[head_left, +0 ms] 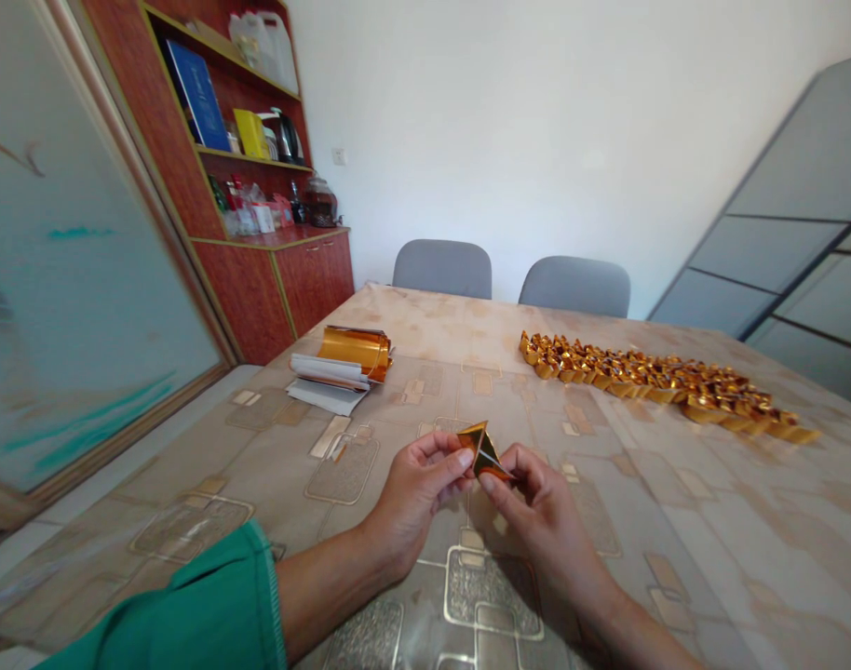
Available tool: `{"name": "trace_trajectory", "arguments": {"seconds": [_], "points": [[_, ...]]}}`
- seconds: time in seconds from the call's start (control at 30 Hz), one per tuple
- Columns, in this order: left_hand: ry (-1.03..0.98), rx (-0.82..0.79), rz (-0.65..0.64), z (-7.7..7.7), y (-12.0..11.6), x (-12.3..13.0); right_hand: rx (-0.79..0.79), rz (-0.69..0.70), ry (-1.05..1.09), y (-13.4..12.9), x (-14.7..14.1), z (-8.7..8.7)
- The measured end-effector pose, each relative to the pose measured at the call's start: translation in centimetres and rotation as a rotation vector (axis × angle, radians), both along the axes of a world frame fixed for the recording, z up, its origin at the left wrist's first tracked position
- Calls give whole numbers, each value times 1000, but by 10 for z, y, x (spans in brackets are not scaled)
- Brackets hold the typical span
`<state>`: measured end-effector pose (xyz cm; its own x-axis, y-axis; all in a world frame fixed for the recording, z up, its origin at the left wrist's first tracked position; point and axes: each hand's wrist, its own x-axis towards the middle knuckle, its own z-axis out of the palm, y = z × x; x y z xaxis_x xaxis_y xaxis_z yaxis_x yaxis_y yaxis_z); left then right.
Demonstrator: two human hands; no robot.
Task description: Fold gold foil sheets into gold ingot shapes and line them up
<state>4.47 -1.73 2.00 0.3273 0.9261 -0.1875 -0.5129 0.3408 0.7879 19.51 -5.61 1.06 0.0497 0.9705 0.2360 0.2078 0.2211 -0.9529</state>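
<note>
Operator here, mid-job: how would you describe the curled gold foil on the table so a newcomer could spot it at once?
Find the reddish wooden cabinet behind the far left of the table. Nearest it on the tabletop, a curled roll of gold foil sits on a pile of white sheets. Unlike the heap of small folded gold pieces to its right, it is one loose, smooth curl.

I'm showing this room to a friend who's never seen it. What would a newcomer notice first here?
The long heap of folded gold-foil ingots probably catches the eye first, stretching across the far right of the patterned table cover. Nearer the centre, the left hand and right hand pinch a gold-foil piece between them. At the table's far left, curled gold foil sits on a white paper stack.
</note>
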Motion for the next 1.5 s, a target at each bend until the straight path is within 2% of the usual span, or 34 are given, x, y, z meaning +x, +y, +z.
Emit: {"name": "trace_trajectory", "arguments": {"seconds": [0.13,0.37,0.57,0.7,0.83,0.93,1.03,1.33,1.5], "points": [[31,36,-1,-1,-1,0,55,-46,-78,-1,0,1],[-45,-25,-90,1,3,-1,86,7,-80,-4,-2,7],[-70,-30,-38,-1,1,1,71,26,-127,-4,-1,10],[-11,17,-17,-2,0,1,57,-4,-115,-3,0,10],[81,141,12,-1,2,0,36,49,-99,-2,3,14],[216,283,9,1,0,0,95,-12,-93,-1,6,19],[350,362,-14,0,-3,1,88,-51,-80,-1,8,20],[501,464,-54,-7,-4,3,83,-10,-159,0,9,13],[524,478,-74,-8,-5,5,110,-56,-215,1,7,12]]}}
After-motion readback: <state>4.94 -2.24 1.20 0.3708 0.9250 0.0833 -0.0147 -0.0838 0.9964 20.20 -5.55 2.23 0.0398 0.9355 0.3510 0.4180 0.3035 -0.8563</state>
